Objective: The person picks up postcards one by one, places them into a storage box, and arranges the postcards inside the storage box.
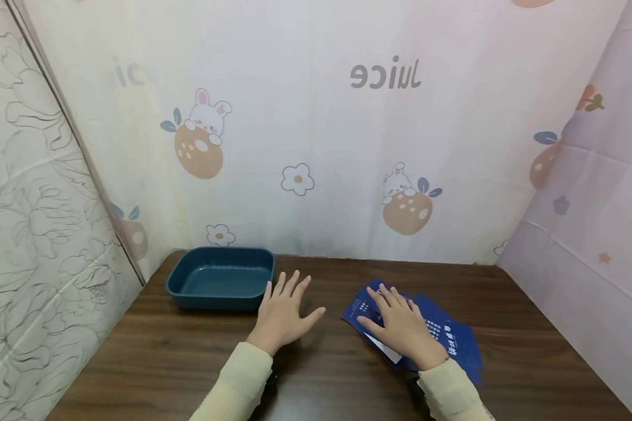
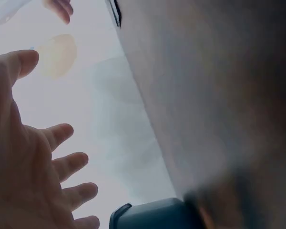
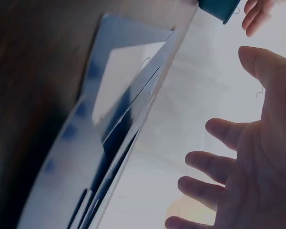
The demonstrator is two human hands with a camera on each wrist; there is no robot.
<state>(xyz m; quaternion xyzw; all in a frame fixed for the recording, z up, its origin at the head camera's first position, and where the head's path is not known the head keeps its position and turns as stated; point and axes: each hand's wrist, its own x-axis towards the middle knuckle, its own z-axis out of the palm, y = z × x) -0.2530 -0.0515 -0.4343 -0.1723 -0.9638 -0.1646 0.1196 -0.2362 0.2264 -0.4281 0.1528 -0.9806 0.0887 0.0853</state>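
Observation:
My left hand [image 1: 283, 316] hovers with fingers spread, just right of a dark teal rectangular tray [image 1: 216, 301]; nothing is in it. In the left wrist view the palm [image 2: 28, 167] faces the table side, and the tray's corner shows at the bottom. My right hand [image 1: 404, 327] is spread above a loose pile of blue printed paper pieces [image 1: 460, 345] with white lettering. The right wrist view shows a gap between the right fingers [image 3: 207, 167] and the blue pile [image 3: 62, 176]. One piece shows a white patch [image 3: 121, 71]. The hand hides part of the pile.
The dark wood-grain table [image 1: 326, 380] meets a pale curtain [image 1: 316, 128] printed with rabbits, fruit and flowers at its back edge. Another patterned cloth [image 1: 42, 204] hangs at the left, and a pale one [image 1: 595, 263] at the right.

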